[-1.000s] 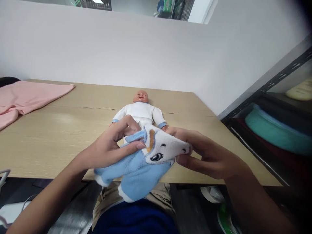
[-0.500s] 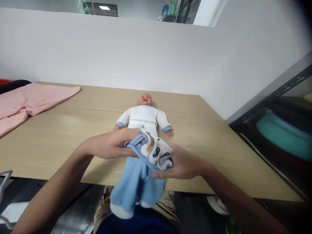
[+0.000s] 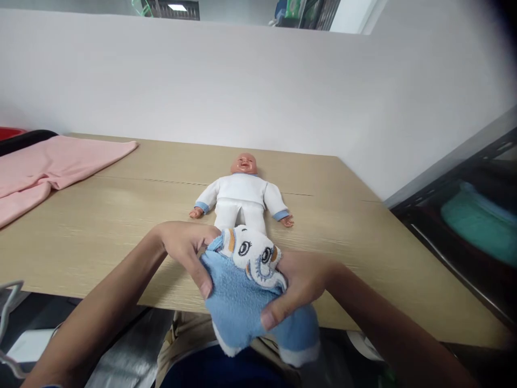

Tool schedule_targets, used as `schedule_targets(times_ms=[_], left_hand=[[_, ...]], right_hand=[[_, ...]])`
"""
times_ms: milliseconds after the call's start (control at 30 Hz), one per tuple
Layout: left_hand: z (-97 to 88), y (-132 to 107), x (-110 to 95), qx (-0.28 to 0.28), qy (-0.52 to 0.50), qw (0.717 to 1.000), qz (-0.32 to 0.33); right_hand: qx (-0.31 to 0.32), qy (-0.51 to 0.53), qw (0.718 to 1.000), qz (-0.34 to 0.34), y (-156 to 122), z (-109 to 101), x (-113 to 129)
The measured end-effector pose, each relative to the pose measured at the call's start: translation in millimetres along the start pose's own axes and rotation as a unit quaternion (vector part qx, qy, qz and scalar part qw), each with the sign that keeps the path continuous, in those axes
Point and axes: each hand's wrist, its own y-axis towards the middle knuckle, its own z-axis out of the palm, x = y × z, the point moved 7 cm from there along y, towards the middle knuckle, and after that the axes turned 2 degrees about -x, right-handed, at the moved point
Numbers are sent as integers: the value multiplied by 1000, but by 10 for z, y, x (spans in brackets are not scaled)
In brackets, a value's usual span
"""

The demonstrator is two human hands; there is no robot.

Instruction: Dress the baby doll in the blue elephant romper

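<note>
Between both hands, over the table's front edge, hangs a pair of light blue baby pants [image 3: 238, 302] with white cuffs and an embroidered animal face. My left hand [image 3: 186, 250] grips the upper left side, thumb on the front. At the right side my right hand [image 3: 301, 283] holds the cloth, its thumb pressed on the front and the other fingers mostly hidden. Just beyond the pants a baby doll [image 3: 242, 188] lies on its back, head away from me, in a white top with blue cuffs and white trousers. The pants cover its lower legs.
On the wooden table [image 3: 343, 226], a pink cloth [image 3: 60, 167] lies at the far left beside a black and red object [image 3: 24, 139]. A white wall [image 3: 202, 86] closes off the back. To the right stands a dark shelf holding a teal item [image 3: 479, 223].
The pants were bunched with their face crumpled; now the front is spread wider and the face shows. My thumbs have moved lower onto the cloth, and the legs have swung apart.
</note>
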Motion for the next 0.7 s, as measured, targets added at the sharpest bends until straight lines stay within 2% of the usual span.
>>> schedule_targets(times_ms=[67,133,267,333,400,467,533,600,700], left_hand=[[-48,0,88,-33,-24,999,23],[-96,-16,183,-79,-61,995,30],[-130,-40,333,-151,-132,980,7],[-168,-52,377,-194,-153,969,-7],[-206,-65,401,-219,-166,962,-12],[-187,-53,412,-184,-168,968,-18],[-126,-33,433,-115,-164,979,-32],[-84,-20,470,-66,-158,984,-47],[-105,-13,522,-76,-153,984,-42]], right_hand=[[-8,17,999,-51,24,-19,50],[-27,67,996,-61,16,-47,-30],[-117,190,975,-24,-45,-167,-387],[-171,207,963,6,-63,-251,-519],[-180,186,965,31,-40,-305,-548],[-132,152,979,40,20,-314,-494],[-63,115,990,45,70,-305,-438],[-20,80,995,60,91,-319,-438],[-22,50,996,68,91,-384,-479]])
